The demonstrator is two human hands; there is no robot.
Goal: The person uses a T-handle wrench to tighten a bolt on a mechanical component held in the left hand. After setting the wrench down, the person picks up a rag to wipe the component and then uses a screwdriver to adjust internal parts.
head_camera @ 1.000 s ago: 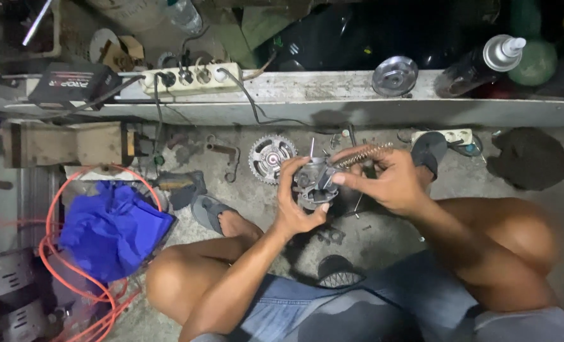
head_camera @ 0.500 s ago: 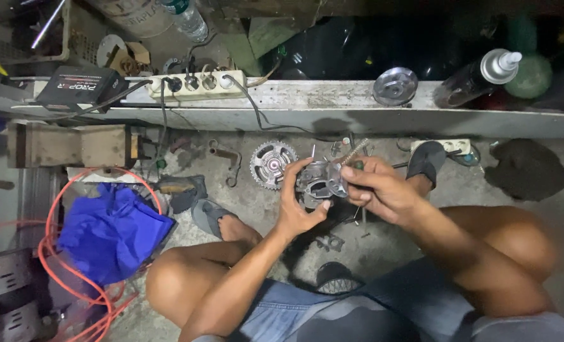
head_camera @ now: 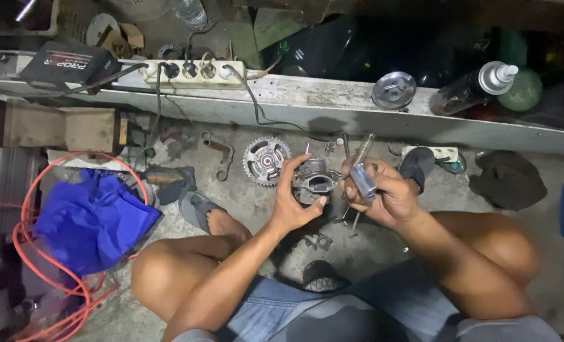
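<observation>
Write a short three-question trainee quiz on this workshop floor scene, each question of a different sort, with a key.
1. True or false: the left hand holds the grey metal part.
2. What does the right hand grip? A) spray can B) shiny socket tool C) blue cloth
3. Fill in: the toothed sprocket lies on the ____.

Key: 1 true; 2 B; 3 floor.

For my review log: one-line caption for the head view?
Left hand holds a metal engine part; right hand holds a socket tool.
</observation>
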